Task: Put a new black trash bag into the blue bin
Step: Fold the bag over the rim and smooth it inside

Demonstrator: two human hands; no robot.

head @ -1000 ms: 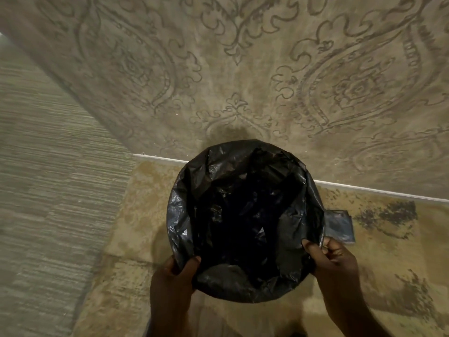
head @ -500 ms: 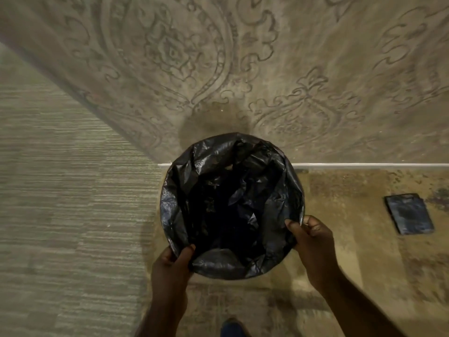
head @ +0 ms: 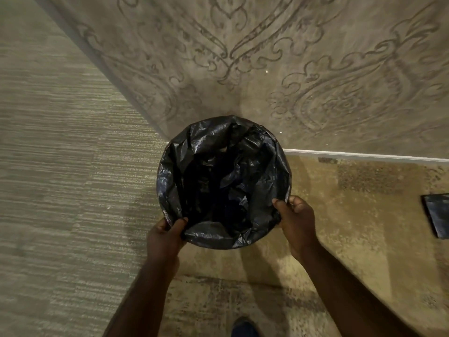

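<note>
— Patterned wall [head: 291, 69] fills the far side, with a white baseboard [head: 364, 156] running along its foot at the right. What stands below it?

— Below it lies a mottled tan floor [head: 340, 227], and at the left a striped grey surface [head: 60, 166] meets the wall at a corner. Right in front of that corner stands the bin, seen from straight above. Its blue body cannot be made out, because the black trash bag [head: 243, 154] covers the whole round mouth.

— So where is the bag?

— It sits inside the bin, crumpled and glossy, with its edge folded outward over the rim all the way round. The middle sinks into darkness.

— And the hands?

— Both are at the near side of the rim. The left hand [head: 165, 237] grips the near left edge, thumb hooked over into the bag and the other fingers hidden underneath on the outside. The right hand [head: 296, 217] holds the near right edge the same way: thumb pressed on the plastic inside, fingers [head: 297, 201] curled round the outside. Each is closed on the bag's folded edge.

— Anything else about?

— A flat dark square packet [head: 437, 215] lies on the floor well to the right, partly cut by the frame. At the near edge, between the forearms, the tip of a dark shoe [head: 243, 328] shows.
</note>
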